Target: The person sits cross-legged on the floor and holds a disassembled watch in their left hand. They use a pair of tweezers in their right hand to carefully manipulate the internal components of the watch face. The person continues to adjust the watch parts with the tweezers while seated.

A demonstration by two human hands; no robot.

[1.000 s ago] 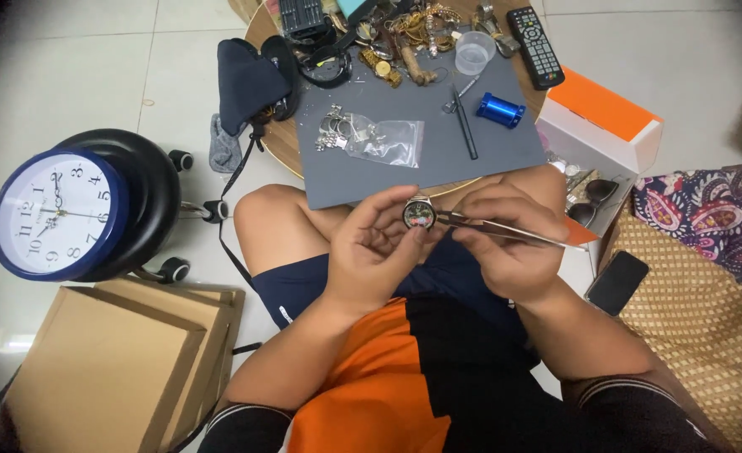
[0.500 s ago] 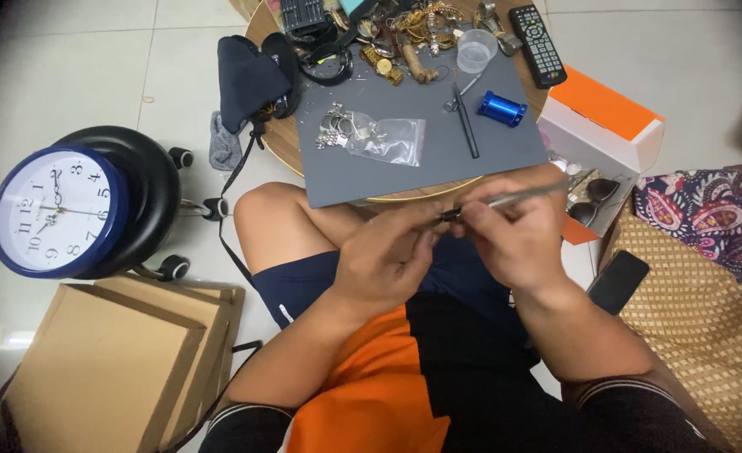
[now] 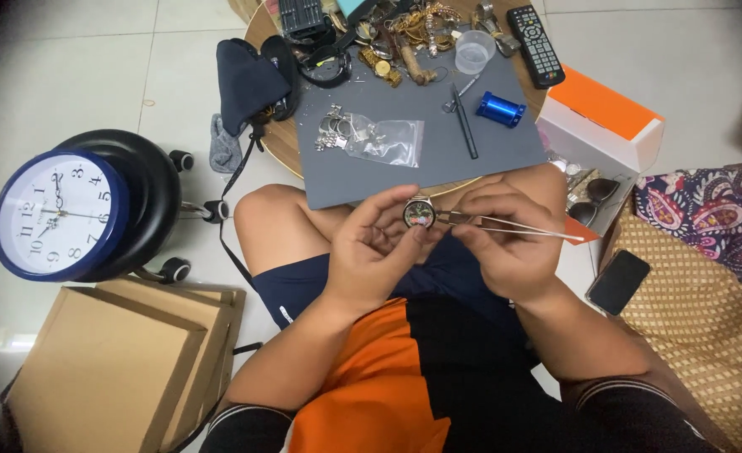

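Observation:
My left hand (image 3: 373, 256) pinches a small round watch case (image 3: 419, 213) between thumb and fingers, face turned up, above my lap. My right hand (image 3: 507, 243) grips metal tweezers (image 3: 505, 226) whose tips reach the right edge of the watch case. Both hands hover just in front of a grey work mat (image 3: 404, 164) that lies on a low round wooden table (image 3: 280, 149).
On the mat lie a clear bag of metal parts (image 3: 385, 141), a black pen-like tool (image 3: 464, 132) and a blue cylinder (image 3: 500, 109). A remote (image 3: 535, 44), plastic cup (image 3: 474, 52) and watches sit behind. Wall clock (image 3: 58, 215) and cardboard box (image 3: 111, 369) left; orange-white box (image 3: 599, 122), phone (image 3: 618, 282) right.
The watch case has been turned face up again in my left hand. The tweezers have swung from pointing up-right to lying nearly level, tips at the case.

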